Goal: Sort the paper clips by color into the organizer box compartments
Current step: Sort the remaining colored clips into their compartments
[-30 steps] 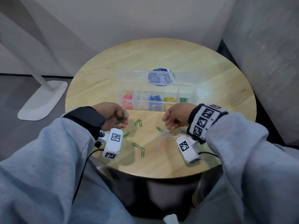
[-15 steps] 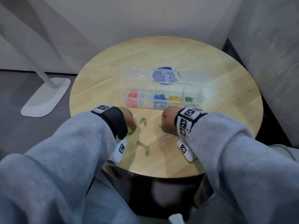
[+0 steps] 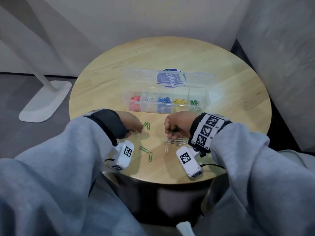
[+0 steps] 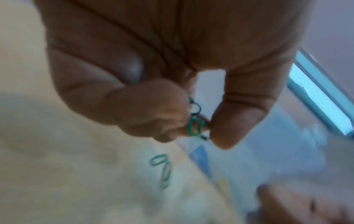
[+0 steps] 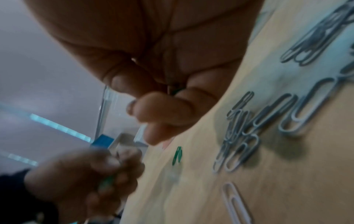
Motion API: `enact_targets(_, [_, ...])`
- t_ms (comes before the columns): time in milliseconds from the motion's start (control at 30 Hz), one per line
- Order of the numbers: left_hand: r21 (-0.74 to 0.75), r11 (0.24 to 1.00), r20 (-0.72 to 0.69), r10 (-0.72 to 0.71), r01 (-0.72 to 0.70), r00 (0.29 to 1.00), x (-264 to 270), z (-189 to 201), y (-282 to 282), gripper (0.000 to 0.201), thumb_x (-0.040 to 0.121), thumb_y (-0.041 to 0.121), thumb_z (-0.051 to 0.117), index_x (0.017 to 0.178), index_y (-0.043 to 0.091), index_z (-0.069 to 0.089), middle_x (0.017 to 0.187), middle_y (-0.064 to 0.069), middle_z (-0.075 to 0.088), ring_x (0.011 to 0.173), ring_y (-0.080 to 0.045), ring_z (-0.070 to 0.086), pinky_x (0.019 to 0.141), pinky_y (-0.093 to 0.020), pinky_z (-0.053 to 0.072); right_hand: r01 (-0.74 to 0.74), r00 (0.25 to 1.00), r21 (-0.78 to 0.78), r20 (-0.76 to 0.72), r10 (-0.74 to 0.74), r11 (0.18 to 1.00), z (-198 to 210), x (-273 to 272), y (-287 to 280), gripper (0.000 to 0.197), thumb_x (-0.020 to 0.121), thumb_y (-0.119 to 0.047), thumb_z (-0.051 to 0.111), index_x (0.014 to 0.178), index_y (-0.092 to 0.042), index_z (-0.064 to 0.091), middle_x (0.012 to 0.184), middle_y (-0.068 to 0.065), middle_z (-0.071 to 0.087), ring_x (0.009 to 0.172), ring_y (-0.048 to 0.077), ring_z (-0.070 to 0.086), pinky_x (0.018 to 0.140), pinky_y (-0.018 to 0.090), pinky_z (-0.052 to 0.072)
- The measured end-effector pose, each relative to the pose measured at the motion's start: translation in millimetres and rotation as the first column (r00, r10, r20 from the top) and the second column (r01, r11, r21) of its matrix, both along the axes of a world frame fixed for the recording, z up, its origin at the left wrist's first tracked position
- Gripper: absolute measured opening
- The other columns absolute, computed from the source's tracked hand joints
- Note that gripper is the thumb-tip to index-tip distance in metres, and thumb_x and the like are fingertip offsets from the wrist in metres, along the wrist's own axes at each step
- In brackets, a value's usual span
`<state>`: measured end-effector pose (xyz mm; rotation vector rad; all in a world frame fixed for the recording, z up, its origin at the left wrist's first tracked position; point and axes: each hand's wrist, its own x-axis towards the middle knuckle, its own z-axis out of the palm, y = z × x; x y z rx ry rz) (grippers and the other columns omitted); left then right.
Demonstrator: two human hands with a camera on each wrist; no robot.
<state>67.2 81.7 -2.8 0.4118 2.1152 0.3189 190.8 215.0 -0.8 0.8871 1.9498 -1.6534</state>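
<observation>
From the head view, my left hand had turned palm-down beside two green clips; the box sat just beyond. At the left wrist, thumb and finger pinched green clips. At the right wrist, my right hand had curled around something green above the silver clips, so green was nearly gathered.
</observation>
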Motion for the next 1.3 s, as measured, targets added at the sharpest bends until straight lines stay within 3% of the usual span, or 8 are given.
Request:
enact_targets(133, [0.31,0.823,0.424,0.329,-0.477,0.844,-19,18,-15,0.025,0.087,0.001,0.031,0.064,0.011,0.036,0.051,-0.005,0.045,0.032,-0.012,0.041,0.034,-0.013,0.038,-0.312,0.948,0.278,0.02,0.319,0.909,1,-3,-14,0.021,0.087,0.001,0.04,0.078,-0.015,0.051,0.063,0.0,0.048,0.05,0.012,0.042,0.046,0.021,0.036])
enact_targets(367, [0.404,0.655,0.598,0.339,-0.639,0.726,-24,40,-26,0.007,0.066,0.008,0.036,0.062,0.014,0.034,0.049,-0.002,0.044,0.037,-0.011,0.038,0.032,-0.012,0.028,-0.677,0.708,0.521,0.266,0.654,0.521,-8,-14,-43,0.04,0.073,-0.018,0.074,0.104,-0.031,0.051,0.073,-0.005,0.051,0.063,0.014,0.049,0.054,0.023,0.04])
enact_targets(533, [0.36,0.662,0.541,0.426,-0.657,0.725,-29,32,-26,0.014,0.083,0.019,0.04,0.071,0.014,0.037,0.058,-0.002,0.042,0.041,-0.011,0.039,0.033,-0.011,0.026,-0.69,0.624,0.662,0.341,0.703,0.292,-11,-16,-58,0.038,0.075,-0.029,0.074,0.104,-0.03,0.049,0.088,-0.007,0.055,0.077,0.018,0.052,0.054,0.024,0.036])
enact_targets(733, [0.303,0.715,0.329,0.542,-0.63,0.773,-23,20,-16,0.018,0.092,0.018,0.049,0.077,0.007,0.047,0.071,-0.01,0.044,0.057,-0.018,0.044,0.036,-0.014,0.046,-0.656,0.62,0.683,0.247,0.744,0.321,-13,-21,-62,0.023,0.081,-0.02,0.069,0.103,-0.023,0.061,0.117,-0.004,0.063,0.091,0.019,0.056,0.052,0.018,0.032])
enact_targets(933, [0.261,0.725,0.285,0.573,-0.638,0.768,-21,7,-18,0.01,0.09,0.0,0.046,0.086,-0.001,0.056,0.081,-0.012,0.046,0.067,-0.018,0.051,0.042,-0.021,0.054,-0.689,0.609,0.666,0.319,0.726,0.285,-19,-24,-61,0.007,0.083,-0.018,0.061,0.09,-0.014,0.063,0.092,0.002,0.063,0.078,0.017,0.05,0.052,0.021,0.034])
enact_targets(1033, [0.216,0.796,0.211,0.527,-0.565,0.824,-17,7,-17,0.009,0.086,0.005,0.049,0.086,0.0,0.057,0.068,-0.008,0.047,0.043,-0.013,0.048,0.031,-0.014,0.04,-0.714,0.593,0.67,0.426,0.684,0.202,-22,-20,-62,0.019,0.081,-0.016,0.054,0.094,-0.012,0.068,0.079,0.0,0.057,0.068,0.018,0.05,0.05,0.022,0.037])
enact_targets(1133, [0.144,0.91,0.015,0.39,-0.388,0.921,-9,8,-9,0.008,0.085,0.016,0.056,0.081,0.009,0.059,0.064,-0.003,0.042,0.044,-0.016,0.037,0.044,-0.018,0.029,-0.724,0.617,0.625,0.399,0.678,0.291,-23,-16,-52,0.002,0.078,-0.015,0.058,0.077,-0.013,0.06,0.071,0.001,0.053,0.067,0.02,0.048,0.048,0.021,0.038])
enact_targets(1300, [-0.041,0.999,-0.275,-0.042,0.032,0.961,-2,3,13,0.034,0.082,0.036,0.064,0.104,0.01,0.065,0.083,-0.006,0.055,0.074,-0.022,0.049,0.066,-0.025,0.038,-0.327,0.929,0.436,-0.015,0.37,0.838,0,6,-3,0.017,0.079,-0.016,0.068,0.065,-0.018,0.058,0.066,-0.003,0.058,0.06,0.012,0.052,0.061,0.023,0.047])
